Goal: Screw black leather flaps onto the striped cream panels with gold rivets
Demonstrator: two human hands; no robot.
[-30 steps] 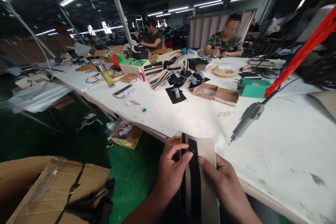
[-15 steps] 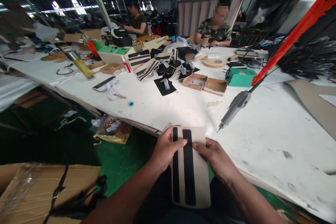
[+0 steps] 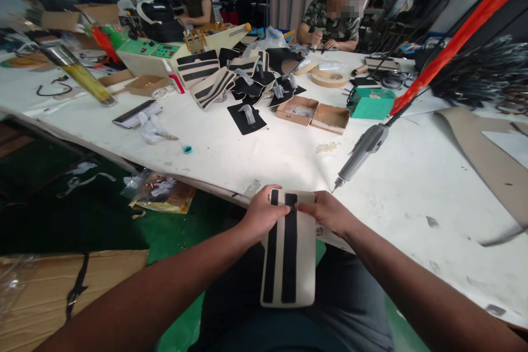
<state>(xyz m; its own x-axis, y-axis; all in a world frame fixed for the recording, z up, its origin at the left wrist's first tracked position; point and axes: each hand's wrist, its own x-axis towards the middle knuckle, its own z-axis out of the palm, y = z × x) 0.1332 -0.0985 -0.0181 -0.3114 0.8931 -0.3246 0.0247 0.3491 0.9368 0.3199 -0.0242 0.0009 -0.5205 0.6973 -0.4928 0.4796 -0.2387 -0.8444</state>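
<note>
A beige panel point(image 3: 306, 253) with two black strips running along it is held over my lap, its far end by the table's front edge. My left hand point(image 3: 266, 213) grips its upper left edge, thumb on top by the wider strip. Opposite, my right hand point(image 3: 325, 210) clasps the upper right edge, its thumb pressing near the same spot. Both hands' other fingers are tucked behind the panel. Just beyond the right hand, a grey electric screwdriver point(image 3: 365, 154) hangs with its tip close to the tabletop.
On the white table point(image 3: 284, 159) lie a pile of black and beige panels point(image 3: 247, 85), small cardboard boxes point(image 3: 299, 110), a green box point(image 3: 370, 103) and a tilted bottle of yellow liquid point(image 3: 84, 80). A person point(image 3: 330, 25) works across the table. Flattened cardboard point(image 3: 111, 275) lies lower left.
My view has tipped downward, so the table's contents sit higher in the picture. The panel stays in both hands, now slightly farther left in view, thumbs still at the same strip.
</note>
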